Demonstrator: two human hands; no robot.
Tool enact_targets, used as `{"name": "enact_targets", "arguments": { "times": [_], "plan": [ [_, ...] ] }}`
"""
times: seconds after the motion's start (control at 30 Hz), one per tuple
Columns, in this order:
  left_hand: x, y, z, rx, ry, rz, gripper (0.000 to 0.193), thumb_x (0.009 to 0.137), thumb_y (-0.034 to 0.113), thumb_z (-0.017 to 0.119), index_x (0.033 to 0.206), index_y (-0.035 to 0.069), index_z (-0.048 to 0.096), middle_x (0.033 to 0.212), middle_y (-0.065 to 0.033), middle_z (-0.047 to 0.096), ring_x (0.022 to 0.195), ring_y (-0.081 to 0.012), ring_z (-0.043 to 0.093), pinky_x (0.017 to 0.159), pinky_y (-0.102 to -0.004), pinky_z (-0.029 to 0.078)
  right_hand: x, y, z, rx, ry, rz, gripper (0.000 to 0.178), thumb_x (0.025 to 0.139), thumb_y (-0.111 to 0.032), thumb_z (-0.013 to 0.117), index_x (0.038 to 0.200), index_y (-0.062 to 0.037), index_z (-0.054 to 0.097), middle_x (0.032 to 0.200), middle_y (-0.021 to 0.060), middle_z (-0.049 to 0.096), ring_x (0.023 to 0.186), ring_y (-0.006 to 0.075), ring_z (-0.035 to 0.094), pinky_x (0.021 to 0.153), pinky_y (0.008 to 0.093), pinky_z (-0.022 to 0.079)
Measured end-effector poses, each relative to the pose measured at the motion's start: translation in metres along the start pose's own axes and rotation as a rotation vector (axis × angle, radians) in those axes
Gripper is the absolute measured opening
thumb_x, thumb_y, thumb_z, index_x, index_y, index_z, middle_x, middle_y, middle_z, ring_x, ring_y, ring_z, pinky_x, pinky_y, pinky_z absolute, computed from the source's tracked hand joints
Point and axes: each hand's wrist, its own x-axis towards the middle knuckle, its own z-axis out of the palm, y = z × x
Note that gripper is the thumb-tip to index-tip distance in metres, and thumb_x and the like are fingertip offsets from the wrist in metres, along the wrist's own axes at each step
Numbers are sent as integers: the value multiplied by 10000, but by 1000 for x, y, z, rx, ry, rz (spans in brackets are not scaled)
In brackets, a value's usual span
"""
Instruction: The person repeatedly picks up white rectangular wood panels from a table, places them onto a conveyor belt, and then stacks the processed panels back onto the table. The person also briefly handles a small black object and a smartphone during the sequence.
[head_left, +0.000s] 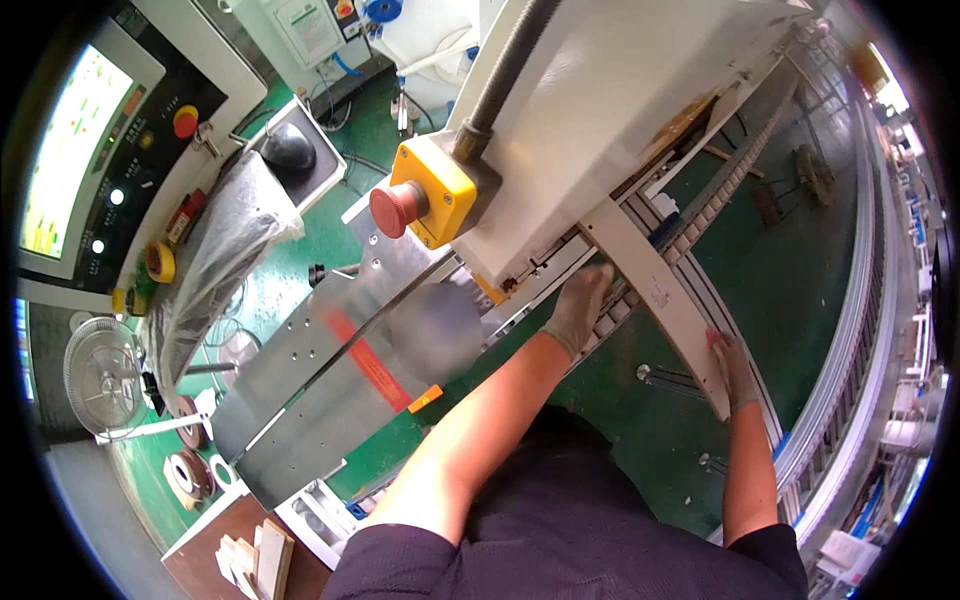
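Observation:
A long, narrow beige board [660,297] lies slantwise across the metal rails beside a large machine. My right hand [736,368], in a thin grey glove, holds the board's right edge close to its near end. Its fingertips rest on the top face, and the thumb is hard to see. My left hand [582,304], gloved too, reaches to the board's left side near its far end, over a roller track [615,312]. The fingers of that hand look stretched out, with the tips by the board's edge.
A yellow box with a red emergency button [397,208] hangs above the machine's white cover [610,110]. To the left are a grey metal plate [310,440], a control panel [120,150] and a fan [104,372]. Wood pieces [262,560] lie at lower left. A conveyor [850,370] curves along the right.

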Motion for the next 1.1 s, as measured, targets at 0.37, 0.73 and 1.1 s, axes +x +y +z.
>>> {"name": "enact_targets", "arguments": {
  "times": [0.37,0.73,1.1],
  "plan": [
    [-312,-63,-186,1350,334,166,652,1015,511,609,1383,-26,630,1249,-214,725,1200,-375,680,1043,-473,529,-89,-252,256,-156,-169,-1075,283,954,-336,739,992,-55,749,977,149,743,936,378,701,853,489,543],
    [-580,-287,-365,22,1819,238,524,1082,449,522,1225,-21,708,1227,-273,718,1180,-427,678,1034,-471,524,-241,-323,357,-192,-632,-1287,228,966,-261,711,939,-34,725,878,170,705,823,387,691,754,454,538],
    [-684,-324,-543,-1208,1596,692,615,1067,620,533,1485,170,486,1381,-102,678,1334,-257,591,1000,-387,479,-292,-331,409,-278,-529,-1200,323,1011,-325,673,904,-21,698,837,174,683,802,386,661,739,456,516]
  ]
}}
